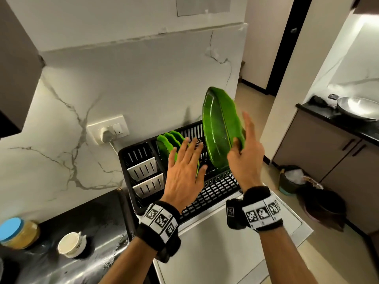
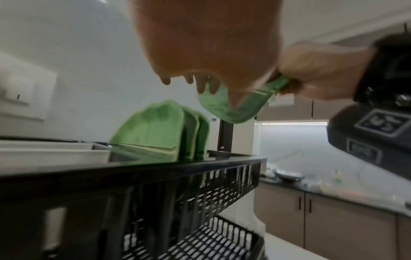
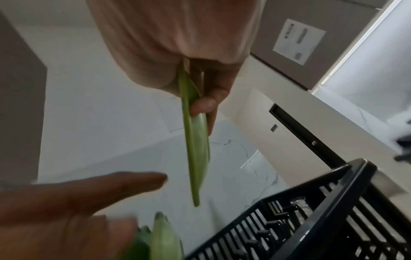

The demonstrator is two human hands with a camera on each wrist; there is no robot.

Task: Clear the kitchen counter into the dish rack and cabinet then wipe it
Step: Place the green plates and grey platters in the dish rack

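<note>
Your right hand (image 1: 245,160) gripped the big glossy green leaf-shaped plate (image 1: 220,130) by its near edge, thumb on one face and fingers on the other, holding it on edge and tilted above the black slotted plastic dish rack (image 1: 215,187). Your left hand (image 1: 184,171) was spread flat, fingers straight, holding nothing, right over the smaller green plates (image 1: 170,142) standing upright in the rack's slots, just left of the big plate. Grey slotted cutlery holders (image 1: 143,171) filled the rack's left end; on the dark counter (image 1: 92,232) well to the left sat a white ceramic cup (image 1: 70,244) and a blue-lidded jar (image 1: 19,232), with a plugged wall socket (image 1: 107,131) behind the rack.
</note>
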